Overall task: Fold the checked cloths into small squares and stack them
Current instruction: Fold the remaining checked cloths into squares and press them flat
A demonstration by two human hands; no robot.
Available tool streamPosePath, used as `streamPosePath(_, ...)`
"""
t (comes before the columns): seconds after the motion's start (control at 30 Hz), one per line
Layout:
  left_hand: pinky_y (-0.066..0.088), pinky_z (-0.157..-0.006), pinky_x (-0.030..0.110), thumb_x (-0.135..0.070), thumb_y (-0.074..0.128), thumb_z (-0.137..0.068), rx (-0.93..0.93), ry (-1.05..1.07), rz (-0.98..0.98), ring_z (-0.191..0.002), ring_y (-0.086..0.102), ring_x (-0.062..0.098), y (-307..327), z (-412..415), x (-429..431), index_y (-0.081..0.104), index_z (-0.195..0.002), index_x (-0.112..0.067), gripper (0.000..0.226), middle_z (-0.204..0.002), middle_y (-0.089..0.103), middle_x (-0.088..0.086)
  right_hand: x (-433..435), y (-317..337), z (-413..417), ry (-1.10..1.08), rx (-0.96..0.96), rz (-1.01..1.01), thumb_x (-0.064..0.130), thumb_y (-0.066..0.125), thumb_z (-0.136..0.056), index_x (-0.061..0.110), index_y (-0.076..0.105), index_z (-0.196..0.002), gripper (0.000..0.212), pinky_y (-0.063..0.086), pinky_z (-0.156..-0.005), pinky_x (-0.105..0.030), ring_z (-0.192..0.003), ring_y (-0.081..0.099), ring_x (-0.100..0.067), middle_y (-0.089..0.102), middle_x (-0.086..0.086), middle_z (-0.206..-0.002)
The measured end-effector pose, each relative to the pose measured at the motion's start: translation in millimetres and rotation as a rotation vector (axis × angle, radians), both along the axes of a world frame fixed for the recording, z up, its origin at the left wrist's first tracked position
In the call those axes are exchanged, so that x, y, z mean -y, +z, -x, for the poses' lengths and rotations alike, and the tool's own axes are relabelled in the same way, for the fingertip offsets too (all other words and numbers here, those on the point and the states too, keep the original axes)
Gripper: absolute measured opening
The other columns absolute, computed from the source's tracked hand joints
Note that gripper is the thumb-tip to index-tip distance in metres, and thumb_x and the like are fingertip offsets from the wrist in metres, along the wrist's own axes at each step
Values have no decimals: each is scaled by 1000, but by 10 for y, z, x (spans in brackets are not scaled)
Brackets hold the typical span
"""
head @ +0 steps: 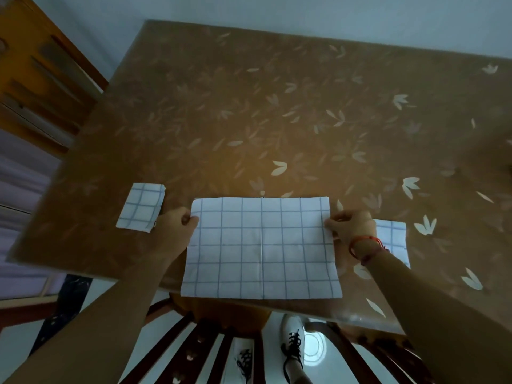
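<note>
A white cloth with a blue check (261, 248) lies as a wide rectangle at the table's near edge, a crease down its middle. My left hand (174, 225) pinches its left edge near the far corner. My right hand (352, 225), with a red cord at the wrist, pinches the right edge at the same height. A small folded checked square (141, 207) sits to the left of my left hand. Another checked cloth (393, 239) lies at the right, partly hidden behind my right wrist.
The table (277, 120) has a brown leaf-patterned cover under a glossy sheet. A dark wooden chair back (210, 347) stands below the near edge, with my shoes on the pale floor. Wooden furniture (36, 79) stands at the far left.
</note>
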State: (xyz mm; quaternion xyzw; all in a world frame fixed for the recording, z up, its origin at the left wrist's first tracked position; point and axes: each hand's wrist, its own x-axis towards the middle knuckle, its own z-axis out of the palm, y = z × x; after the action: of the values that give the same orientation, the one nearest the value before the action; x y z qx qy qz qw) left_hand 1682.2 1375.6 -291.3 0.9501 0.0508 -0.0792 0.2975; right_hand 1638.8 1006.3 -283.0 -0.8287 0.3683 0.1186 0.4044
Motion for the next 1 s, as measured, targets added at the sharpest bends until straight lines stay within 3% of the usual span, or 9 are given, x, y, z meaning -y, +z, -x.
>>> streamPosePath(0.1, 38, -55, 29, -17, 61, -90, 6, -2, 4, -57, 49, 19, -11, -11, 23, 51, -65, -12, 27, -58, 52, 6, 18, -38, -25, 37, -11, 18, 25, 79, -70, 29, 66, -65, 14, 60, -76, -39, -72, 71, -21, 73, -2, -71)
streamPosePath(0.2, 45, -68, 26, -23, 60, -93, 21, 15, -1, -80, 56, 16, 45, 40, 48, 60, -97, -13, 11, -85, 60, 1, 20, -19, -39, 64, 5, 79, 30, 79, -71, 24, 71, -87, 19, 59, -78, -39, -84, 69, -23, 73, 0, -81)
streamPosePath(0.3, 50, -79, 32, -30, 55, -94, 135, -80, -83, -95, 56, 16, 143, 202, 105, 58, -110, -15, 21, -104, 58, 1, -130, 88, 56, 195, 64, 231, 31, 69, -81, 18, 65, -111, 33, 55, -81, -37, -92, 65, -24, 68, -1, -89)
streamPosePath(0.4, 43, -93, 30, -25, 52, -95, 139, -316, -106, -115, 50, 17, 177, 650, 338, 57, -121, -14, 28, -123, 55, 4, -427, 160, 342, 439, 144, 315, 34, 62, -87, 19, 57, -123, 39, 55, -82, -38, -98, 62, -22, 60, -7, -115)
streamPosePath(0.53, 47, -102, 39, -30, 54, -90, 116, -573, -113, -131, 43, 22, -5, 1492, 627, 49, -131, -17, 43, -140, 46, 9, -838, 79, 954, 801, 234, 385, 32, 60, -85, 14, 50, -132, 51, 51, -93, -38, -114, 52, -23, 51, -9, -129)
streamPosePath(0.73, 38, -108, 48, -31, 74, -77, 140, -750, -285, -141, 30, 31, -148, 1979, 761, 31, -145, -6, 84, -152, 34, 18, -1168, -90, 1603, 1110, 267, 540, 36, 65, -75, 5, 42, -138, 74, 41, -106, -46, -136, 40, -34, 40, -20, -147)
streamPosePath(0.87, 39, -107, 49, -44, 39, -92, 103, -708, -342, -143, 26, 29, -249, 2006, 773, 19, -149, -6, 71, -154, 27, 17, -1235, -160, 1699, 1176, 223, 529, 33, 31, -79, -1, 42, -140, 71, 40, -106, -51, -140, 30, -35, 32, -23, -151)
streamPosePath(1.0, 35, -110, 49, -48, 31, -92, 47, -701, -385, -145, 21, 29, -310, 2030, 769, 17, -150, -5, 73, -156, 22, 17, -1247, -217, 1717, 1188, 146, 517, 32, 25, -80, -1, 39, -143, 72, 39, -105, -54, -142, 26, -38, 27, -24, -153)
